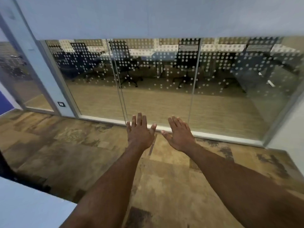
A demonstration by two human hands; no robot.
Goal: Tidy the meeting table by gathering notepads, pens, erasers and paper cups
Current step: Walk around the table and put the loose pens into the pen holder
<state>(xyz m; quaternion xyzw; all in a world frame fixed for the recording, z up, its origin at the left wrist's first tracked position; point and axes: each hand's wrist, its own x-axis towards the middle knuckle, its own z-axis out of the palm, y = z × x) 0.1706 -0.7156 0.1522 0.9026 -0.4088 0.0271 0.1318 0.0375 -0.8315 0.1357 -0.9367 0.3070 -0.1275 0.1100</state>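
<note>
Two bare forearms are reaching out over the patterned brown carpet floor (65,153), left hand (139,134) and right hand (179,135) both spread flat and holding nothing, while notepads, pens, erasers and light, crushable paper cups are showing nowhere, perhaps behind the dotted glass wall (156,79).

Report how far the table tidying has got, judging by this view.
Done: nothing shows as gathered. In hand: nothing; the left hand and right hand are stretched out flat and empty over the carpet, facing the glass wall. Left: everything; no notepads, pens, erasers or cups are in view.
</note>
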